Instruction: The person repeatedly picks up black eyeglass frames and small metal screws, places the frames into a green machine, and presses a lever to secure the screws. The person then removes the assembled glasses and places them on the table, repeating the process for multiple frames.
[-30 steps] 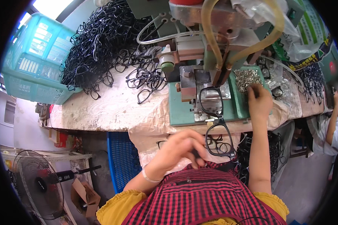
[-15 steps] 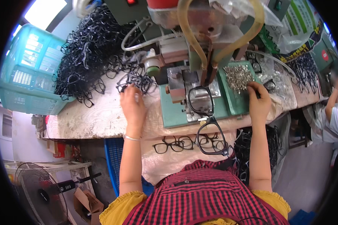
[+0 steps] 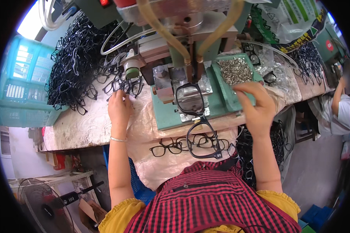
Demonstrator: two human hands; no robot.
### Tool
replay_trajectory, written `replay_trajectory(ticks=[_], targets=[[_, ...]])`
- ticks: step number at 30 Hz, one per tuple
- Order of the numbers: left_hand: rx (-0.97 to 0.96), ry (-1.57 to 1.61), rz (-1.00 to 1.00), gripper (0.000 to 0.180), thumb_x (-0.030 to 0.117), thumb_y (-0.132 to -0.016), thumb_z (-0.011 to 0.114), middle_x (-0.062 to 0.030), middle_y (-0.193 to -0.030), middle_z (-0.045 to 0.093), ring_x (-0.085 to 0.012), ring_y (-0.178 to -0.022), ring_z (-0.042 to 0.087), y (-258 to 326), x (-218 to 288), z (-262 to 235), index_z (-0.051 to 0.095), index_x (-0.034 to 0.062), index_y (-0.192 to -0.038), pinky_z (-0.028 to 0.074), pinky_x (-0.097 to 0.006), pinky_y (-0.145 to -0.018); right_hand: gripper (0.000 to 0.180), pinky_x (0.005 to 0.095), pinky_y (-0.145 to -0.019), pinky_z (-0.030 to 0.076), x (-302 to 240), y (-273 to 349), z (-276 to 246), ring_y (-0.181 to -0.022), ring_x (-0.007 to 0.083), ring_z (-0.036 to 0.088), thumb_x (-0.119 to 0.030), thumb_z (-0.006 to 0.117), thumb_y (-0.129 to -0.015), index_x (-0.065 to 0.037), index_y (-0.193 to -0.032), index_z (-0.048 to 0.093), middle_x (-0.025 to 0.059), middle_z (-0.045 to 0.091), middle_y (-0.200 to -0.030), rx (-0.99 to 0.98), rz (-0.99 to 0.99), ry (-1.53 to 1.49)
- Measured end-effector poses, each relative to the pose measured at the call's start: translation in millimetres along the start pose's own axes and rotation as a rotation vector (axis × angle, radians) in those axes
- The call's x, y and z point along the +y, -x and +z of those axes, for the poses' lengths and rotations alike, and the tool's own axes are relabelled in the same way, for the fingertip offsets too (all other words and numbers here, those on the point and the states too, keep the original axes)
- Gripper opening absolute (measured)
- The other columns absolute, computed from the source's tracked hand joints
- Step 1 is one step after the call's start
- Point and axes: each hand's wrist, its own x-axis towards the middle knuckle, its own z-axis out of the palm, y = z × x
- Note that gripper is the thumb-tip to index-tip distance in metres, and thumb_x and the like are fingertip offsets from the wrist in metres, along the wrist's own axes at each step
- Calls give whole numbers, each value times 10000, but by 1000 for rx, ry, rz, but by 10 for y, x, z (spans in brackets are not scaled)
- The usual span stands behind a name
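Observation:
My left hand [image 3: 119, 110] is at the near edge of a small group of black eyeglass frames [image 3: 135, 86], its fingers bunched together on one of them. Their tips are partly hidden. Beside the green tray [image 3: 226, 101], my right hand [image 3: 257, 108] hangs with thumb and forefinger nearly together; anything between them is too small to make out. Small silvery metal parts [image 3: 235, 71] are heaped in that tray. Between my hands, a black eyeglass frame [image 3: 201, 115] sits at the machine [image 3: 194, 42], one rim under its two prongs and the other jutting toward me.
Several finished-looking black frames [image 3: 166, 150] lie on the cloth [image 3: 144, 167] over my lap. A tall heap of dark frames [image 3: 72, 66] and turquoise baskets [image 3: 25, 87] stand left. Plastic bags [image 3: 295, 27] lie back right. A fan [image 3: 46, 207] stands low left; another person's arm [image 3: 338, 93] shows far right.
The view has shifted, moving the machine and bench leftward in it. My right hand has drawn back toward me from the heap of metal parts. My left hand stays at the frames.

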Motion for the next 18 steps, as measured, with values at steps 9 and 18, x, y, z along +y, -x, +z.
replay_trajectory(ticks=[9,18], targets=[[145,-169,184,124,104,-831,653,-182,-1128,671,-364,-953,614,-32,3,-118,694,52,-936,496,-438,-819,379,266,-841,488,-186,-246,728,-895,124,646,-12,700,-810,28,-1169,584,68,689,-938,88,160,-455],[68,1674,-824,386,318,-1034,529,20,-748,530,-74,-563,415,62,185,-460,572,-3,-1244,378,-197,-535,447,295,-908,488,-615,-212,656,-981,158,656,-11,667,-838,31,-1261,529,113,685,-1130,-34,280,-734]])
